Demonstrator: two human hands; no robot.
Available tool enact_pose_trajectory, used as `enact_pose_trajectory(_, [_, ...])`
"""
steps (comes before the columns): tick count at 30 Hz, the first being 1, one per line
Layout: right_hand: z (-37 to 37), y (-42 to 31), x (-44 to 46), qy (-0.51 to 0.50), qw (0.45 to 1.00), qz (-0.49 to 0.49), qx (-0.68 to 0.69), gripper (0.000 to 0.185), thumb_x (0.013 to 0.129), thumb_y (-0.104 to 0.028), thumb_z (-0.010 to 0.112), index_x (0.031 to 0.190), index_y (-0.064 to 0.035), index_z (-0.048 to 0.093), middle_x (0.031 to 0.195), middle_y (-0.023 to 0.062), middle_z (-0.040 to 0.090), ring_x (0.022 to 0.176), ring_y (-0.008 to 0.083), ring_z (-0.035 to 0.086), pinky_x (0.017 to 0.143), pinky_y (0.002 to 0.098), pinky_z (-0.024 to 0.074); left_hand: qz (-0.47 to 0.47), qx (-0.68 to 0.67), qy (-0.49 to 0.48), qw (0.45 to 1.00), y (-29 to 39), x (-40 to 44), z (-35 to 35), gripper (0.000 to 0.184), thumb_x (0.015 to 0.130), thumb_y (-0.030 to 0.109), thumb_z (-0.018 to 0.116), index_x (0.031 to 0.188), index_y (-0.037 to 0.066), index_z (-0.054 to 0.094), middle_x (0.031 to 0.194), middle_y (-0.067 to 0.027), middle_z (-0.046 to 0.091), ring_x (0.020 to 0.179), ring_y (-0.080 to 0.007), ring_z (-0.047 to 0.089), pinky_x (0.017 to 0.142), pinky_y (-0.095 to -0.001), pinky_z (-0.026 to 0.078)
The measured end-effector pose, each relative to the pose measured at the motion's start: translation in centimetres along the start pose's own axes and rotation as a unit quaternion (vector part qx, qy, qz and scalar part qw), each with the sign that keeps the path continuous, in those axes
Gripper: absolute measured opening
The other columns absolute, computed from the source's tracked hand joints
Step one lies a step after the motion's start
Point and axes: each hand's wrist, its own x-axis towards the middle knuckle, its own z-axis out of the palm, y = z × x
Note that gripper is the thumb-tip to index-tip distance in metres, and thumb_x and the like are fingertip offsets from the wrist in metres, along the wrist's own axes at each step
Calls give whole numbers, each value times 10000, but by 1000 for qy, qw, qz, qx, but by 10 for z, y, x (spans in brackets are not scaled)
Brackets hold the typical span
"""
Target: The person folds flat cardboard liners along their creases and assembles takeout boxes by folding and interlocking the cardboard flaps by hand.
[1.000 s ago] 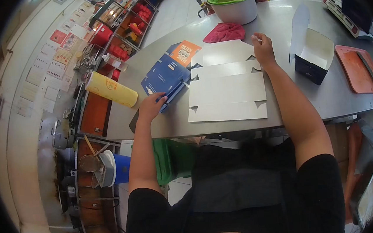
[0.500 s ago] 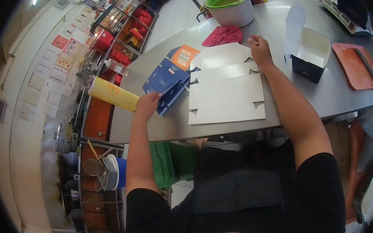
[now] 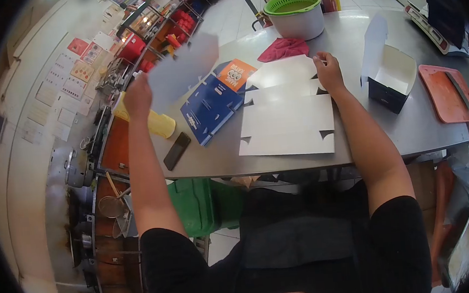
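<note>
My left hand [image 3: 138,94] is raised at the left, closed on the edge of a flat cardboard sheet [image 3: 184,68] that is blurred by motion, its pale side showing. Below it on the metal table lies a blue and orange flat box [image 3: 211,105]. Flat white cardboard with cut slots [image 3: 287,118] lies in front of me. At its upper right corner is my right hand [image 3: 328,72], fingers curled together; whether they pinch anything is too small to tell. A folded box with its lid up [image 3: 390,90], dark outside and white inside, stands to the right.
A phone [image 3: 177,151] and a yellow roll [image 3: 162,124] lie at the table's left. Behind the cardboard are a pink cloth [image 3: 283,49] and a white tub with a green basket [image 3: 294,20]. A knife [image 3: 461,93] rests on an orange tray [image 3: 434,97] at the right.
My left hand has lifted a cardboard sheet off the blue stack and swung it up and left. The phone now shows fully. My right hand has stayed near the white cardboard's corner.
</note>
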Motion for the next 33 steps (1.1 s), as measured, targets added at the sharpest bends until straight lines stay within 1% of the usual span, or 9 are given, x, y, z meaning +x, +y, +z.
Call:
enact_pose_trajectory(4, [-3,-4,3,-1,1000,1,-7,408,995,-337,687,1264,-30,681,1257,189,674,1166,331,631,1036,426,498,-42,-61,72,995,-31,33,-41,392,1102,397,493,1148,93,736,993,-193,765,916,-399,733,807,-499,570])
enact_pose_trajectory(6, [-1,2,6,2,1000,-5,-7,410,994,-336,686,1261,-24,682,1249,190,679,1172,330,632,1039,425,496,-107,-265,66,956,-29,34,-53,355,1096,344,550,1130,41,732,979,-139,762,866,-303,734,773,-424,574])
enact_pose_trajectory(8, [1,7,9,0,1000,-11,-1,417,992,-338,686,1260,-18,684,1243,191,684,1178,328,634,1041,423,494,-187,-445,41,875,-21,31,-68,259,1084,246,618,1083,9,723,968,-56,723,836,-152,693,753,-316,571])
enact_pose_trajectory(11, [-1,6,10,-5,1000,1,8,435,992,-348,680,1270,-14,684,1253,197,681,1194,319,631,1047,415,489,-279,-652,-39,704,20,2,-62,230,1073,251,623,1105,41,710,946,-64,719,837,-159,692,797,-339,587])
enact_pose_trajectory(17, [-3,14,16,33,994,35,97,422,996,-340,662,1236,6,701,1185,219,715,1123,327,680,997,411,523,-391,-696,-364,479,127,-133,12,218,1053,212,587,1182,40,628,1050,-95,706,923,-214,718,780,-396,617])
enact_pose_trajectory(19, [-5,25,19,35,991,38,121,413,990,-333,665,1216,10,709,1175,216,728,1102,326,696,977,408,537,-403,-657,-403,495,157,-187,44,273,1020,234,622,1213,42,643,1112,-101,699,961,-242,704,864,-425,605])
enact_pose_trajectory(21, [-8,29,20,53,997,2,52,411,987,-333,668,1211,9,710,1181,210,728,1114,319,694,982,403,535,-415,-631,-428,496,187,-217,40,245,1072,234,578,1205,35,626,1042,-83,717,868,-190,707,733,-354,594])
enact_pose_trajectory(30, [-8,10,15,55,993,53,89,413,981,-337,671,1227,-6,703,1203,194,712,1112,302,683,1000,400,518,-157,-515,-383,750,200,-208,8,501,975,178,763,1390,-30,576,1221,-131,666,918,-129,679,789,-295,562])
enact_pose_trajectory(33, [-9,3,13,47,995,54,76,408,986,-332,668,1228,-5,701,1197,191,711,1112,300,683,999,397,518,-200,-489,-380,759,196,-205,1,520,941,183,794,1383,-4,596,1246,-107,646,940,-137,682,819,-294,554])
